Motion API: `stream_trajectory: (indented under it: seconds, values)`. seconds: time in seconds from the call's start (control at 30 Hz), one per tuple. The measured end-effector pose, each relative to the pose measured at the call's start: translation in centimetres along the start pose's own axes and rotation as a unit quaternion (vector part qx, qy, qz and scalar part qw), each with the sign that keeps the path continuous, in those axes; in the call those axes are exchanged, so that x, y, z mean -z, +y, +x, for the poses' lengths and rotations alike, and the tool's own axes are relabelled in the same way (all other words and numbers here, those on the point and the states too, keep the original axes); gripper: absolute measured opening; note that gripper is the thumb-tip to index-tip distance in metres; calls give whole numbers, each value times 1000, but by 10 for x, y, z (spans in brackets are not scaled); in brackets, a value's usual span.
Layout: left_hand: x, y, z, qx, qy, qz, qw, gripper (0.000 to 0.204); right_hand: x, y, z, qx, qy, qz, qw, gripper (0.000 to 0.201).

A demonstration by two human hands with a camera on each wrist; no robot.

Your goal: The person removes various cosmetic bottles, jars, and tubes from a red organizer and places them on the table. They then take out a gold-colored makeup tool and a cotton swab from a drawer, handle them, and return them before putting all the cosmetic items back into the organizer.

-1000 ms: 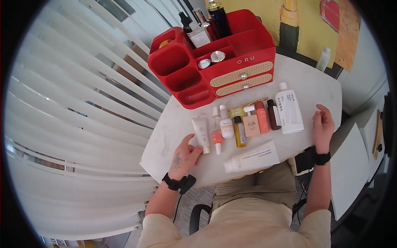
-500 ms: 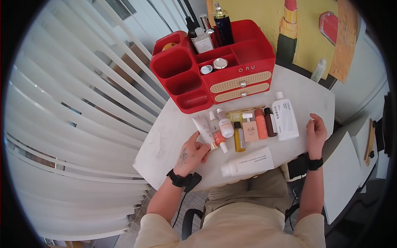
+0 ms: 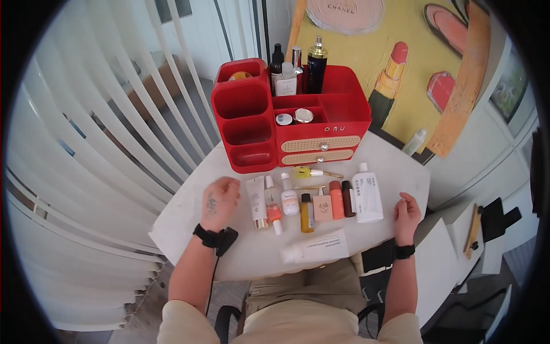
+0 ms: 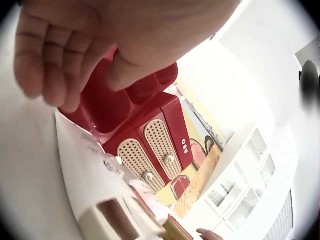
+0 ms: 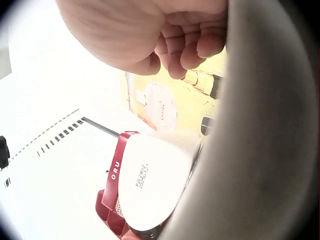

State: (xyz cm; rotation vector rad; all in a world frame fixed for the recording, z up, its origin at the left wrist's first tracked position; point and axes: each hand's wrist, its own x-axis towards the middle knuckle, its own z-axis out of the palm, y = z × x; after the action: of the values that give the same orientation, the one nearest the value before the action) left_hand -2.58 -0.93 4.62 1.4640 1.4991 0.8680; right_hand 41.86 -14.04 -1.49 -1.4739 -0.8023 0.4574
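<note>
Since the earlier frame, the left hand [image 3: 222,202] has come off the slim white plastic tube with gold cap [image 3: 256,200] — now just beside it, at the row's left end. Left fingers lie relaxed, thumb apart; the right hand [image 3: 406,217] is loosely curled. Both are empty. Bare white marbled tabletop [image 3: 180,215] extends leftward; the right hand is near the right edge. Counted: two white tubes — the larger white plastic tube [image 3: 321,245] near the front edge; one red plastic organizer [image 3: 348,114], two woven-front drawers [image 3: 312,148].
</note>
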Motion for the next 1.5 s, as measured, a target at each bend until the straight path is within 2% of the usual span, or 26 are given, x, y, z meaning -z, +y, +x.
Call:
stream_trajectory:
  seconds: [0.07, 0.13, 0.23, 0.3, 0.37, 0.5, 0.53, 0.6, 0.63, 0.7, 0.93, 1.3, 1.5]
  values:
    - [0, -11, 14, -21, 37, -136, 990, 22, 2, -6, 1, -13, -10, 12, 1000, 18]
    - [-2, -23, 13, -24, 33, -176, 984, 21, 0, -19, 1, -56, -14, 47, 997, 17]
    - [3, -36, 16, -13, 19, -228, 973, 22, -13, -44, 1, -29, -25, -15, 999, 16]
    - [7, -40, 15, 4, 7, -246, 969, 22, -40, -75, -4, -16, -48, -52, 997, 17]
    - [13, -41, 18, 10, -4, -262, 965, 22, -78, -101, -8, 14, -150, -115, 982, 19]
    - [17, -45, 22, 22, -22, -284, 958, 22, -154, -132, -2, -19, -268, -157, 950, 27]
    - [17, -46, 22, 20, -21, -285, 958, 22, -168, -135, 2, -17, -268, -157, 950, 27]
    - [17, -47, 24, 7, -44, -271, 962, 21, -191, -137, 9, -111, -303, -138, 936, 32]
    - [19, -47, 24, 6, -43, -271, 961, 21, -199, -136, 11, -110, -304, -138, 936, 32]
    - [20, -46, 24, 1, -61, -266, 962, 21, -209, -131, 15, -202, -275, -84, 936, 32]
    - [20, -46, 24, 0, -74, -256, 964, 21, -209, -120, 11, -200, -248, -34, 947, 29]
    - [19, -42, 21, 9, -66, -237, 969, 20, -156, -122, -46, -234, -262, -1, 936, 29]
    - [18, -43, 21, -1, -64, -217, 974, 21, -149, -111, -52, -199, -270, -26, 942, 30]
